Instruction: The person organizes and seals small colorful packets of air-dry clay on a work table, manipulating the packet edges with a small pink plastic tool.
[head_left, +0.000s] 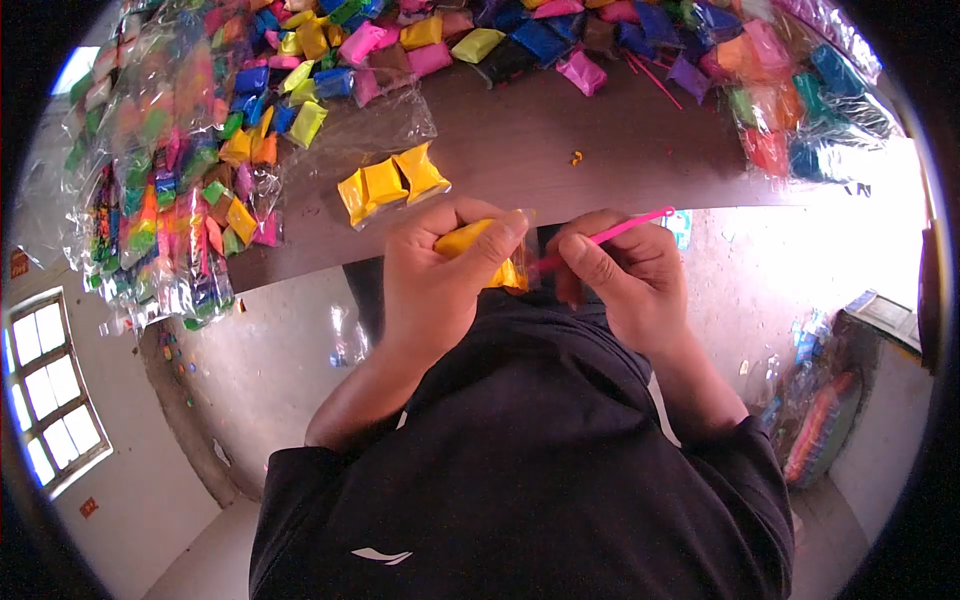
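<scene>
Yellow clay in a clear wrapper (510, 272) is gripped by my left hand (440, 265), its thumb pressed on top, just beyond the table's near edge. Close beside it on the right, my right hand (625, 275) pinches a thin pink stick (632, 224) between thumb and fingers. The stick slants up to the right, and its lower end is near the wrapper; whether they touch I cannot tell. Several yellow packets (385, 184) lie on the brown table (520, 140) beyond my left hand.
Many colourful wrapped packets (540, 40) line the table's far side. Clear bags of packets (170, 190) cover its left end, and more bagged packets (785, 90) lie at the right. A small yellow scrap (576, 158) and some pink sticks (655, 80) rest on the tabletop.
</scene>
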